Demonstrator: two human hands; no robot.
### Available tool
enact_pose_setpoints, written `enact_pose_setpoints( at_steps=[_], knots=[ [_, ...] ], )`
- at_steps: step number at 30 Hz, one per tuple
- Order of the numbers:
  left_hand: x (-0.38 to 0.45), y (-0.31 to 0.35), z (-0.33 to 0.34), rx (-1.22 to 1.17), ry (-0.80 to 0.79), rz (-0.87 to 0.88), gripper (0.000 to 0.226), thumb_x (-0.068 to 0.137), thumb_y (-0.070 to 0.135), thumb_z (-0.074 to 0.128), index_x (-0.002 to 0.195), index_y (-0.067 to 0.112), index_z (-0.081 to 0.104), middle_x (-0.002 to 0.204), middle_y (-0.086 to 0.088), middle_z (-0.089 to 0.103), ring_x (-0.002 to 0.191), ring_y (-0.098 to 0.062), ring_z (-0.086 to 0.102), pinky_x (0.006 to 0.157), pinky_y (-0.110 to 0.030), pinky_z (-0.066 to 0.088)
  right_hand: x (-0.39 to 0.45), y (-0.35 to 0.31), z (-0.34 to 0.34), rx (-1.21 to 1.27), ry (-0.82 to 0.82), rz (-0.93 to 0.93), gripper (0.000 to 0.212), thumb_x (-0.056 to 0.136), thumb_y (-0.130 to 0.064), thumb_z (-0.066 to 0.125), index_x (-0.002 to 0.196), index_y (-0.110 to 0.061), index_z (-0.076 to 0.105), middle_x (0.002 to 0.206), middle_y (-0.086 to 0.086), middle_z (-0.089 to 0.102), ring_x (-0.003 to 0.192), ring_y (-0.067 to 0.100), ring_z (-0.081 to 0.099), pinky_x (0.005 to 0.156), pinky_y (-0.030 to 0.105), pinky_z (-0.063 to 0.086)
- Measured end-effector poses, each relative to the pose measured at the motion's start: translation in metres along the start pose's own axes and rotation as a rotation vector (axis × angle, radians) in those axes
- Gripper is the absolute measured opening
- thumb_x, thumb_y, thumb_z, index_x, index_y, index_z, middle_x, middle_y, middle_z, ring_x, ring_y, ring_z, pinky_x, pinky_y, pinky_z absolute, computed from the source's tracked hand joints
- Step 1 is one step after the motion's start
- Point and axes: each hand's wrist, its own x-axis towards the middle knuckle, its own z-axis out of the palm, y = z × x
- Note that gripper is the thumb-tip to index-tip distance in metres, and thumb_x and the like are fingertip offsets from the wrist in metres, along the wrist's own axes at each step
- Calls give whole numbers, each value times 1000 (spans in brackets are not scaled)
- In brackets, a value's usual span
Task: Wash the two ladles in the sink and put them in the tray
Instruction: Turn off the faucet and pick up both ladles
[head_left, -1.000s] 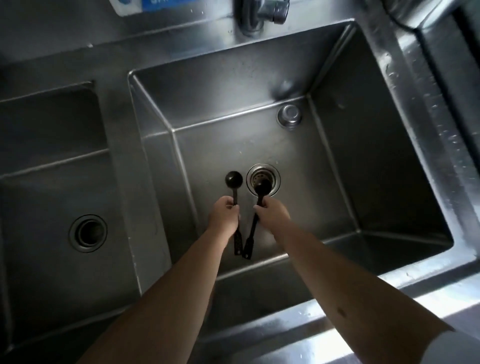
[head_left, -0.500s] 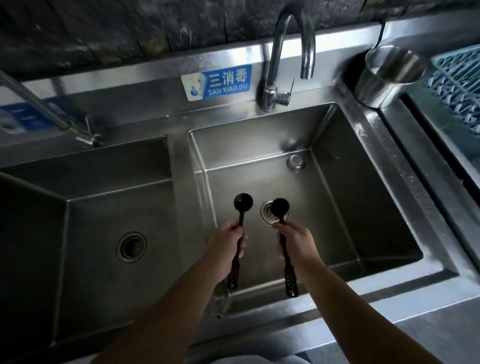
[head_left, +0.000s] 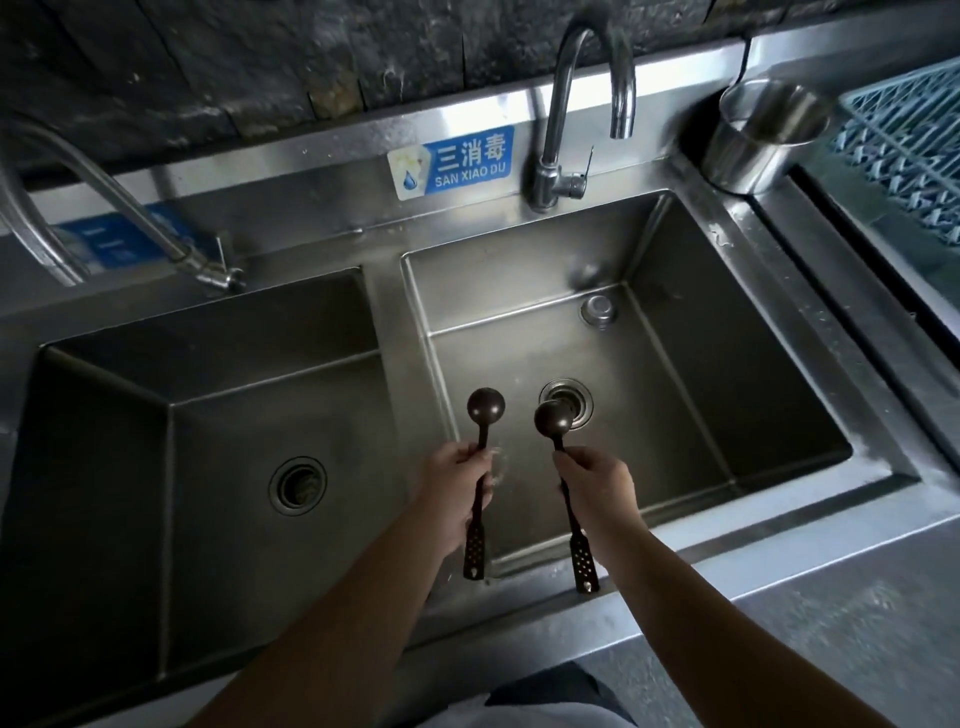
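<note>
Two small dark ladles with perforated handle ends are held over the right steel sink basin (head_left: 727, 395). My left hand (head_left: 457, 493) grips the stem of the left ladle (head_left: 485, 405), its bowl pointing away from me. My right hand (head_left: 597, 488) grips the right ladle (head_left: 554, 418), whose bowl hangs over the drain strainer (head_left: 571, 397). Both ladles are lifted above the basin floor, side by side and apart. A blue grid tray (head_left: 904, 135) lies at the far right. The curved tap (head_left: 582, 104) stands behind the basin with no water running.
A second basin (head_left: 208, 467) with its own drain lies to the left, with another tap (head_left: 104, 192) above it. A steel cup (head_left: 763, 135) stands on the ledge between the tap and the tray. A blue sign (head_left: 452, 161) is on the backsplash.
My view has tilted up and back, bringing the tap, cup and tray into sight. Both hands have lifted the ladles off the basin floor and moved them slightly apart.
</note>
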Motion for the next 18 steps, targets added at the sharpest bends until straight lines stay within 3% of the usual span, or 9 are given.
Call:
enact_pose_setpoints(
  at_steps=[5,8,12,18],
  knots=[
    [-21,-4,-17,27,-90,-7,24,99,7,41,83,5,59,61,-4,57,46,-11,52,47,-24,45,-52,5,4,128,76,18,16,81,-17,67,67,-13,72,46,-4,57,40,8,49,43,23,38],
    [-46,-6,-29,120,-196,20,25,100,6,40,85,5,60,64,-5,59,47,-11,54,43,-22,46,-96,10,10,360,161,41,24,86,-7,60,63,-2,64,51,10,54,43,17,47,40,23,38],
    [-88,-16,-45,250,-368,29,16,96,1,47,92,2,62,69,-9,62,54,-16,57,48,-26,47,-164,27,12,587,290,73,21,89,-6,60,80,12,67,58,13,55,43,15,51,41,22,42],
    [-154,-52,-34,508,-694,-43,15,94,5,54,85,8,66,70,-10,60,61,-21,56,57,-33,47,-262,74,-5,688,479,-9,17,89,-16,69,76,-8,78,61,7,68,54,14,60,48,20,46]
  ],
)
